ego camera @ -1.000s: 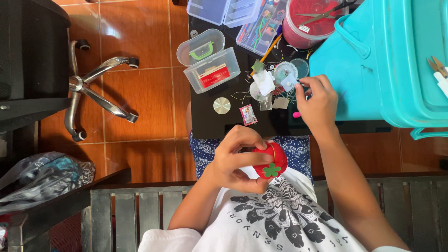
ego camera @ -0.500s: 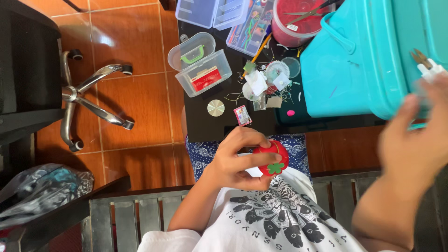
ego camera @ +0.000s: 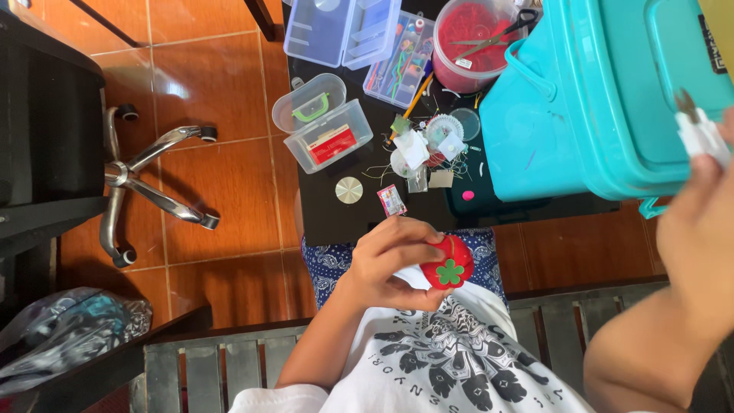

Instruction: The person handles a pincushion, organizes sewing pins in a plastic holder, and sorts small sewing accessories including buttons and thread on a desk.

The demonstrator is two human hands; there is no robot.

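My left hand point(ego camera: 386, 264) is over my lap, fingers wrapped around a red tomato-shaped pincushion point(ego camera: 449, 264) with a green felt leaf on its face. At the frame's right edge my right hand point(ego camera: 699, 229) is raised and blurred, its fingers closed on small white-handled thread snips point(ego camera: 699, 136) just above the lid of a large teal plastic box point(ego camera: 581, 99). I sit on a slatted wooden bench point(ego camera: 199, 367) facing a small black table point(ego camera: 336, 210).
On the table lie an open clear box with a green clasp point(ego camera: 325, 126), divided trays of coloured bits point(ego camera: 390, 57), a red tub with scissors point(ego camera: 470, 38), a round metal disc point(ego camera: 349, 190), and thread scraps. A swivel chair base point(ego camera: 149, 183) stands left on orange tiles.
My right hand left the thread clutter on the table, swung right to the teal box lid and took up the white snips. The left hand kept the pincushion in place.
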